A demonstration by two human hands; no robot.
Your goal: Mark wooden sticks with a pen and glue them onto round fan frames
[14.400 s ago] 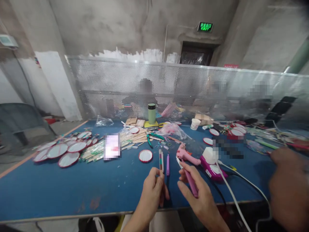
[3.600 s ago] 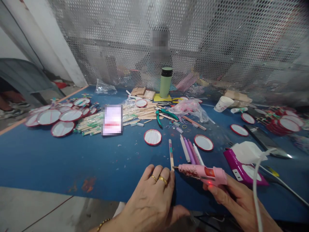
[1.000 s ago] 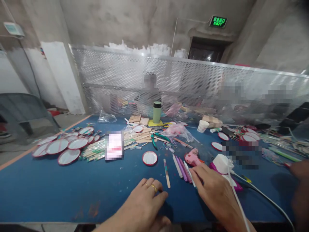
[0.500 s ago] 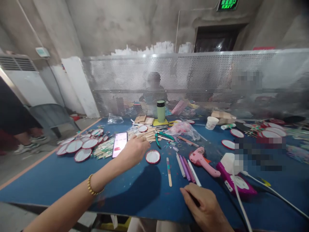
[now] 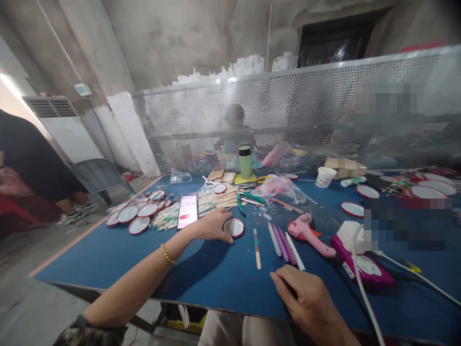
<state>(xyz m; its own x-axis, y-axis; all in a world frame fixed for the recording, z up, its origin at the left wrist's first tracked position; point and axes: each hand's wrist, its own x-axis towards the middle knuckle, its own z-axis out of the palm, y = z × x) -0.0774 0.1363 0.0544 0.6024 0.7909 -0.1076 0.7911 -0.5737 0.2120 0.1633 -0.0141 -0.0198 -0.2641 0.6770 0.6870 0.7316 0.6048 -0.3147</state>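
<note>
My left hand point(image 5: 212, 225) reaches out over the blue table point(image 5: 118, 250), and its fingers curl round the left edge of a round white disc with a red rim point(image 5: 236, 227) that lies flat there. My right hand point(image 5: 306, 302) rests palm down near the front edge with its fingers bent and nothing in them. Between the hands lie a wooden stick with coloured bands point(image 5: 257, 241) and a few glue sticks point(image 5: 283, 238). A pink glue gun point(image 5: 306, 233) lies just beyond them.
A phone point(image 5: 188, 211), a heap of wooden sticks point(image 5: 216, 197), green pliers point(image 5: 245, 199) and more discs point(image 5: 135, 216) lie left and centre. A green flask point(image 5: 245, 162), a paper cup point(image 5: 325, 176), a purple device point(image 5: 363, 269) and a perforated screen point(image 5: 288, 115) are behind. A person point(image 5: 21, 168) stands at the left.
My left hand left the table's front edge, reached out past the phone, then came back to the disc. My right hand drew back from the glue sticks. The view swung left.
</note>
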